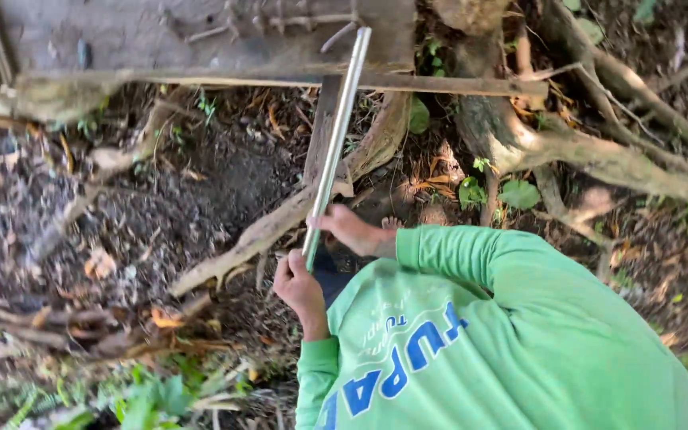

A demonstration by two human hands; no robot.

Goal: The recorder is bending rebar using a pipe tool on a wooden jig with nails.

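1. Left hand (pixel 300 285): fingers curl shut around the bottom end of the rod (pixel 336 147). No gap shows between palm and metal.
2. Right hand (pixel 350 229): sits just above the left, on the rod's right side. Fingertips wrap to the metal and the hand looks closed on it, though the far side of the grip is hidden.
3. Rod: long, thin, pale metal. Its long axis runs from the hands up and slightly right. The top end lies across a dark plank (pixel 324 127) and reaches a grey board (pixel 161 36) above.
4. Key relation: nearly the whole rod lies ahead of and above both hands, away from the body. Only a short stub shows below the left hand. The left hand is nearer the lower end and the right is nearer the free length.
5. Both green sleeves (pixel 471 255) come in from the lower right.
6. Surroundings: thick roots (pixel 599 155) to the right, a fallen branch (pixel 248 243) just left of the hands, and dark soil with dry leaves (pixel 161 318).
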